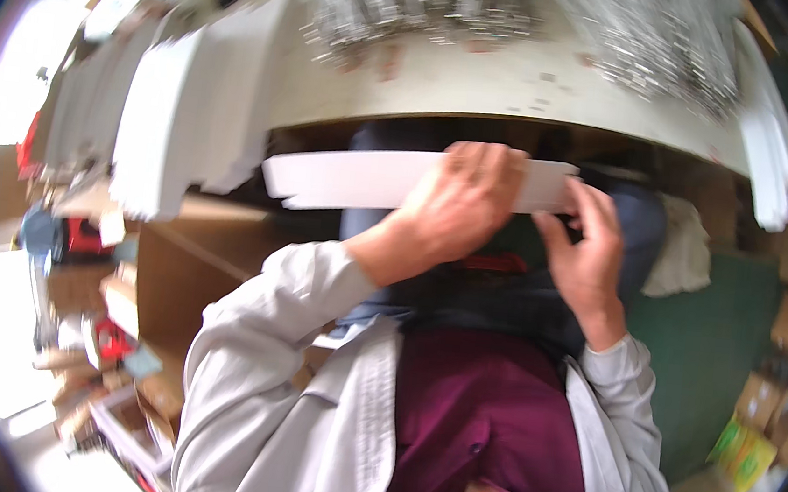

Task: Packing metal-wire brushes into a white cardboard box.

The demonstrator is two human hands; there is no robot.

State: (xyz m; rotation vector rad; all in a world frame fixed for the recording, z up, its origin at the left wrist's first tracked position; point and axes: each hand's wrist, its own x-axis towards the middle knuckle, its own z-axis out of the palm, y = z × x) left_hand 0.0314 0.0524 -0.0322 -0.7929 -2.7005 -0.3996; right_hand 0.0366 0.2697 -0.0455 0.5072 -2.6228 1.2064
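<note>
A long, narrow white carton [353,179] is held level above my lap, just in front of the table's near edge. Its left end shows a notched, flap-like edge. My left hand [466,201] is wrapped over the carton near its middle, fingers closed across it. At the carton's right end, the thumb and fingers of my right hand [590,249] are bent around the end, gripping it. Whatever lies inside the carton is hidden, and slight blur softens the right fingertips.
The pale table [483,85] holds bundles of clear-wrapped metallic pieces [659,58] at its far side. Stacked white flat cartons [202,89] stand at the left, more white cartons [768,148] at the right edge. An open brown cardboard box [185,275] sits to my left.
</note>
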